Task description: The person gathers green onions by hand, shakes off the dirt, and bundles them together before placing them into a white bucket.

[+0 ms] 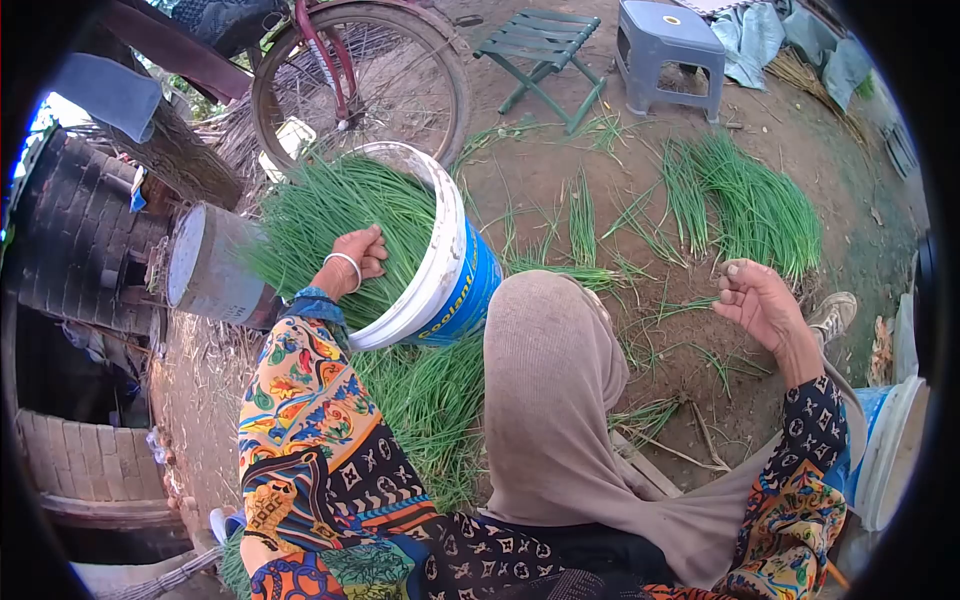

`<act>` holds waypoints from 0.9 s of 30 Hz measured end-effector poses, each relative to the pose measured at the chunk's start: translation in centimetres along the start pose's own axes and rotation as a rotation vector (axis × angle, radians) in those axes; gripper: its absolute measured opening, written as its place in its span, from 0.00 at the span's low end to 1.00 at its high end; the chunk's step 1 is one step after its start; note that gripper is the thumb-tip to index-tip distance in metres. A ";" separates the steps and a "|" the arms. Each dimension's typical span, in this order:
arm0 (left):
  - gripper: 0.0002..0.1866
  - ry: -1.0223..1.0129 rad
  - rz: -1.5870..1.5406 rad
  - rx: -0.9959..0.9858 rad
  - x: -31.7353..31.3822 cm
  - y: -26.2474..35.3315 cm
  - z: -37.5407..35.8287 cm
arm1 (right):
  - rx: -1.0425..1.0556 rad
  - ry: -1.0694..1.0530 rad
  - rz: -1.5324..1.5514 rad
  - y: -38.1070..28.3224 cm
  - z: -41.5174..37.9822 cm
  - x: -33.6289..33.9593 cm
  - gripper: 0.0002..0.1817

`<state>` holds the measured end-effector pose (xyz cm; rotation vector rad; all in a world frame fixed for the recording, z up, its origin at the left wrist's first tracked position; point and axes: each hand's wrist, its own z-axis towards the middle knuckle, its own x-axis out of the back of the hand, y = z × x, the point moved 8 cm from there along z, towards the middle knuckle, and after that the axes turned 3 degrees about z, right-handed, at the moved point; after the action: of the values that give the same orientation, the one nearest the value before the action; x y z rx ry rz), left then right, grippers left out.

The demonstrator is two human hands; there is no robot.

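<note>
**Pulling green stalks from a tipped bucket**

The bare dirt yard (560,190) takes up most of the view, and on it, toward two o'clock, lies a broad fan of cut green stalks (750,205). Nearer the middle, at about ten o'clock, a white-and-blue bucket (455,270) lies tipped on its side, its mouth crammed with more green stalks (330,215), which spill down into a heap (430,400) between the bucket and the person's lap. A grey metal can (205,265) sits just beside the bucket at nine o'clock; a bicycle wheel (360,75), a folding stool (545,45) and a plastic stool (665,45) stand along twelve o'clock.

The left hand (358,255), bangle at the wrist, is closed in a fist on a bunch of stalks inside the bucket's mouth. The right hand (755,300) hangs free at three o'clock, fingers loosely curled — it may pinch a thin strand, but the view is too small to tell.

To do this well, I would judge: grasp the bunch low and firm, draw it out along the run of the stalks — not across them — so none snap, and keep the bucket from rolling.
</note>
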<state>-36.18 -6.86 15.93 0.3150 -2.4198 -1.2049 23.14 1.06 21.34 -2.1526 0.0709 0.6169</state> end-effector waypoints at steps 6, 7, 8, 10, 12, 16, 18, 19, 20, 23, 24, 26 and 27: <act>0.14 0.079 0.027 -0.019 0.7 -1.4 3.8 | -0.063 0.083 0.006 1.1 0.0 2.3 0.06; 0.15 0.076 0.021 -0.033 0.9 -1.3 4.0 | -0.070 0.090 0.014 1.3 0.0 2.5 0.06; 0.15 0.090 0.037 -0.033 0.7 -1.1 3.9 | -0.062 0.078 0.026 1.3 0.1 2.7 0.06; 0.15 0.124 0.081 -0.041 0.4 -0.5 3.3 | -0.026 0.064 0.039 0.5 0.1 2.9 0.06; 0.14 0.094 0.055 -0.034 0.5 -0.8 3.3 | 0.018 0.070 0.029 -0.2 -0.7 3.4 0.06; 0.11 0.060 0.082 0.019 -0.5 0.8 0.2 | 0.104 0.078 0.060 -1.6 -2.5 5.8 0.06; 0.11 0.141 0.226 -0.103 0.0 3.4 -1.5 | 0.112 0.105 0.080 -1.6 -2.6 7.8 0.06; 0.11 0.207 0.343 -0.224 1.1 5.3 -2.8 | 0.113 0.116 0.090 -1.6 -3.2 8.7 0.06; 0.11 0.273 0.458 -0.342 1.1 7.4 -4.7 | 0.111 0.134 0.093 -1.4 -3.5 9.5 0.07; 0.12 0.453 0.539 -0.788 -3.4 14.5 -13.1 | 0.089 0.212 0.081 -0.1 -3.7 12.4 0.07; 0.12 0.400 0.496 -0.879 -6.6 16.1 -15.9 | 0.076 0.240 0.060 0.5 -3.3 13.4 0.07; 0.11 0.247 0.441 -0.988 -14.2 17.0 -18.6 | 0.046 0.302 0.015 2.6 -1.5 14.9 0.07; 0.11 0.157 0.421 -1.007 -18.3 16.8 -19.7 | 0.035 0.333 -0.018 3.1 -1.0 15.3 0.07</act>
<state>-11.11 -3.78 35.08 -0.3700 -1.3779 -1.8731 36.12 0.87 12.61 -2.1999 0.2399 0.2403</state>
